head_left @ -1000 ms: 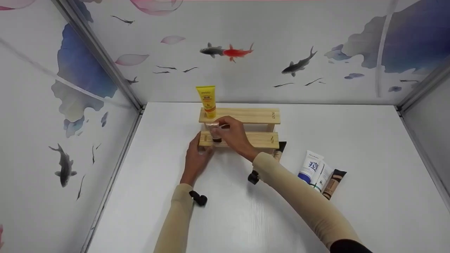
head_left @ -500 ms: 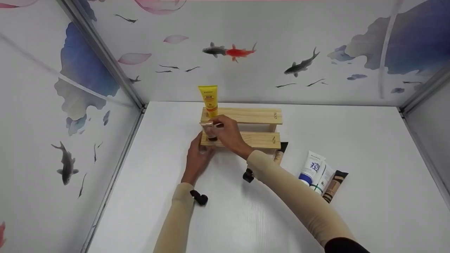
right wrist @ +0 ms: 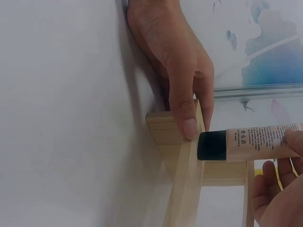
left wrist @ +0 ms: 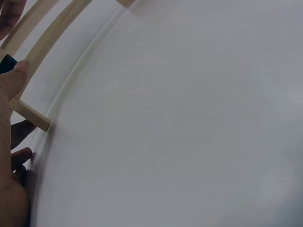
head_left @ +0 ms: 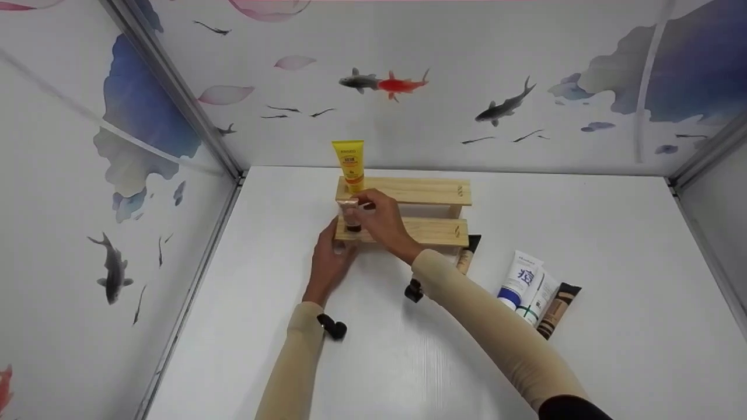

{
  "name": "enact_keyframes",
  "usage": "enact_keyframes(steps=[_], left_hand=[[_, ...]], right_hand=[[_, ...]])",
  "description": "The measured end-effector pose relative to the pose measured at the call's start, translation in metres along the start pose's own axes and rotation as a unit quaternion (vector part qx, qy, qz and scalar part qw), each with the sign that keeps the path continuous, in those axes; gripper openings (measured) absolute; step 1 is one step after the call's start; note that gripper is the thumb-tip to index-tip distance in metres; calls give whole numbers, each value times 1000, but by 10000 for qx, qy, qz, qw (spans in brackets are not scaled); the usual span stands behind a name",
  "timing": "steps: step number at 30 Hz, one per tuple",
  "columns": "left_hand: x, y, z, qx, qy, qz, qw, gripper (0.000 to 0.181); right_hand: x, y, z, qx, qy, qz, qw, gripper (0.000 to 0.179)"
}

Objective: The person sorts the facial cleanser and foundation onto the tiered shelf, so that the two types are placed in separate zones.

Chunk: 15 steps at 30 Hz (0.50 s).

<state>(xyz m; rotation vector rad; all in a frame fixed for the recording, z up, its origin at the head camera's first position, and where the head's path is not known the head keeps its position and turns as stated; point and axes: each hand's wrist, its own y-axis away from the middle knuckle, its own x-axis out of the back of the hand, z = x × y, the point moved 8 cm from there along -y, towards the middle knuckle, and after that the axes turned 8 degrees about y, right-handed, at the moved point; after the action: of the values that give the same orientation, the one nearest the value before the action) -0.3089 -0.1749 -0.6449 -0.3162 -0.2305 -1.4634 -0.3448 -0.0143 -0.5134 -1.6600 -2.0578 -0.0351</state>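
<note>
In the head view, a two-step wooden rack stands on the white table. My left hand grips the left end of its lower step; in the right wrist view the thumb lies on the front edge. My right hand pinches a small beige cosmetic tube by its side and upper part. That tube is upright, its black cap down against the lower step near the left end. Behind it, a yellow tube stands cap down on the upper step's left end.
Right of the rack lie a white tube with a blue cap, another white tube and a brown tube with a black end. One more beige tube leans or lies by the rack's right end, partly hidden. Patterned walls border the table.
My right hand has shifted the small beige tube a little left along the lower step. It looked tilted half a second ago and is upright now. The left hand keeps its hold.
</note>
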Motion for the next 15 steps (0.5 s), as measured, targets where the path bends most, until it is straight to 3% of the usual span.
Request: enact_keyframes(steps=[15], left_hand=[[-1, 0, -1, 169, -92, -11, 9998, 86]], right_hand=[[0, 9, 15, -191, -50, -76, 9998, 26]])
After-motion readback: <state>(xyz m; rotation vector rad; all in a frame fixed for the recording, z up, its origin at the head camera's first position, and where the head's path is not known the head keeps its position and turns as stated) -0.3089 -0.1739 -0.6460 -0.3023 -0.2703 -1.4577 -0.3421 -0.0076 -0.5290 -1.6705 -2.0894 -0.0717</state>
